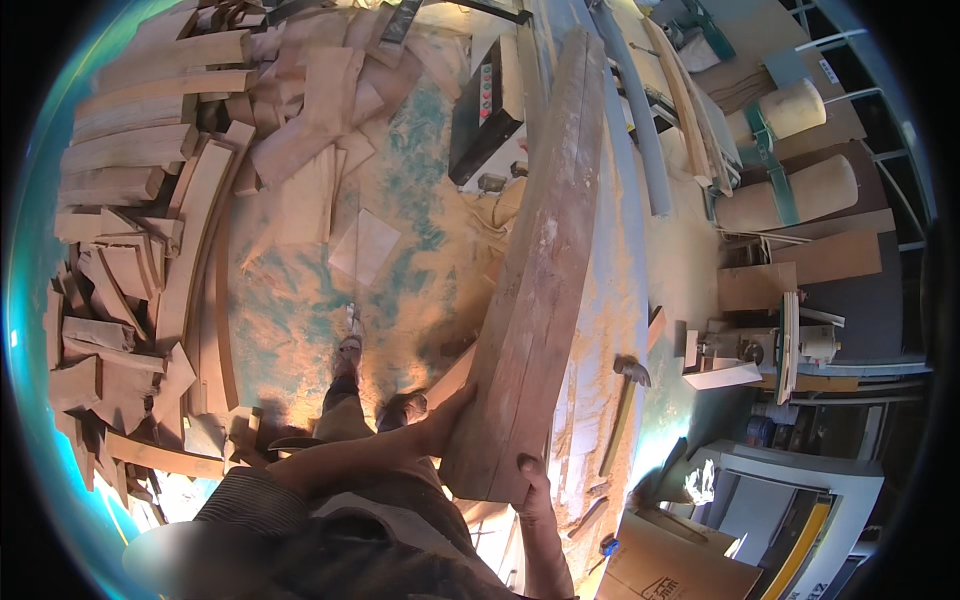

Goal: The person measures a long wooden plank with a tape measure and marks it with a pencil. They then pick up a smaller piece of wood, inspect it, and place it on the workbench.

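Observation:
A long, dusty brown wooden beam (540,240) runs from close to my body away toward the far middle, with a lengthwise line along it. My left hand (446,418) grips its near left side, and part of that hand is hidden behind the wood. At the near right corner, my right hand (535,482) is closed on the beam's end with the thumb on top. To the right of the beam is a pale, sawdust-covered work surface (600,320). A hammer-like tool (630,372) with a long handle lies on it.
Stacked boards and offcuts (130,250) fill the left side. A dark control box (487,110) with coloured buttons stands left of the beam. Sawdust covers the green floor (400,240). At lower right is a cardboard box (670,565); pale cylindrical bags (790,195) sit at far right.

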A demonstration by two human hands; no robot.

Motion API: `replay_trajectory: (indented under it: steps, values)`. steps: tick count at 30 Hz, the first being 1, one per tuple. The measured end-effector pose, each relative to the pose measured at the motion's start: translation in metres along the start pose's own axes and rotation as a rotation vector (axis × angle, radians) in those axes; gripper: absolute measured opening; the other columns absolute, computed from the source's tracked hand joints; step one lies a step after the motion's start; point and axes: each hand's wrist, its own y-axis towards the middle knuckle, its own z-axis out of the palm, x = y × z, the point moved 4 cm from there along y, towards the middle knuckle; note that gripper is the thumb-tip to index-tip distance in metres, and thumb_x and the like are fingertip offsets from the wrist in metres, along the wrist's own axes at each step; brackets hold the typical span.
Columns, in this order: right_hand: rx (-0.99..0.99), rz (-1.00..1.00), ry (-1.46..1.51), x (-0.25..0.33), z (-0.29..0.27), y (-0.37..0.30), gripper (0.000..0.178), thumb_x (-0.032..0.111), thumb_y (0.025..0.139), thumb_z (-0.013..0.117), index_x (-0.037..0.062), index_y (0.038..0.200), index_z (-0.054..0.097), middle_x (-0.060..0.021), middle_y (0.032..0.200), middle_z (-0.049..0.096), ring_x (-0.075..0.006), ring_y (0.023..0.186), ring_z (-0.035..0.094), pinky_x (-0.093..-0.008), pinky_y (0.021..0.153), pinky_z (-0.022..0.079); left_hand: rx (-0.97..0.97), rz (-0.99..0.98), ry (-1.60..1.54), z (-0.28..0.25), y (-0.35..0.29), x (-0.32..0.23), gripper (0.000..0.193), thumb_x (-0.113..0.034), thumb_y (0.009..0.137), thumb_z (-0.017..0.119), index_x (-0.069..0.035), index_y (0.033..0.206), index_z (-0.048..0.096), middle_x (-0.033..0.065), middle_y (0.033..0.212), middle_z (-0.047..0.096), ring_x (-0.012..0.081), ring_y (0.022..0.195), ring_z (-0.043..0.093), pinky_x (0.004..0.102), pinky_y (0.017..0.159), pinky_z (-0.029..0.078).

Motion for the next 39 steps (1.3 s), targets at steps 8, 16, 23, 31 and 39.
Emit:
replay_trajectory:
  steps: [8,16,23,31,39]
  values:
    - [0.03,-0.353,0.031,0.026,0.041,-0.055,0.087,0.063,0.097,0.059,0.006,0.158,0.035,-0.011,0.154,0.05,-0.0297,0.14,0.049,-0.0482,0.115,0.041,0.038,0.033,-0.028,0.063,-0.047,-0.028,0.068,-0.053,0.104,0.052,-0.006,0.153,0.042,0.0141,0.145,0.058,0.0292,0.128,0.061,0.0474,0.111,0.048]
    - [0.315,-0.731,0.008,0.13,0.171,-0.091,0.104,0.055,0.08,0.083,-0.0012,0.154,0.036,-0.0169,0.147,0.052,-0.0378,0.128,0.058,-0.0578,0.094,0.057,0.688,0.141,-0.066,0.142,-0.072,-0.085,0.069,-0.054,0.1,0.06,-0.008,0.149,0.049,0.0157,0.144,0.059,0.0329,0.128,0.061,0.0499,0.11,0.047]
    - [0.273,-0.804,-0.128,0.166,0.211,-0.097,0.118,0.035,0.08,0.089,-0.0043,0.163,0.015,-0.0155,0.154,0.046,-0.0236,0.137,0.051,-0.0373,0.112,0.041,0.473,0.441,0.248,0.174,-0.086,-0.121,0.062,-0.052,0.109,0.037,-0.007,0.15,0.046,0.0156,0.144,0.058,0.029,0.128,0.06,0.0456,0.11,0.048]
    - [0.178,-0.889,-0.113,0.173,0.198,-0.095,0.115,0.036,0.079,0.09,-0.0074,0.16,0.021,-0.0132,0.133,0.062,-0.0197,0.121,0.062,-0.0349,0.105,0.047,0.463,0.497,0.554,0.189,-0.092,-0.111,0.057,-0.044,0.114,0.029,-0.006,0.154,0.039,0.016,0.146,0.057,0.0259,0.132,0.058,0.0432,0.114,0.045]
    - [0.175,-0.916,-0.107,0.189,0.198,-0.101,0.12,0.046,0.078,0.091,-0.0089,0.159,0.023,-0.0122,0.131,0.063,-0.0186,0.119,0.062,-0.0342,0.103,0.048,0.521,0.777,0.818,0.215,-0.097,-0.101,0.055,-0.043,0.113,0.032,-0.008,0.156,0.038,0.0154,0.151,0.053,0.0255,0.133,0.058,0.0429,0.115,0.044]
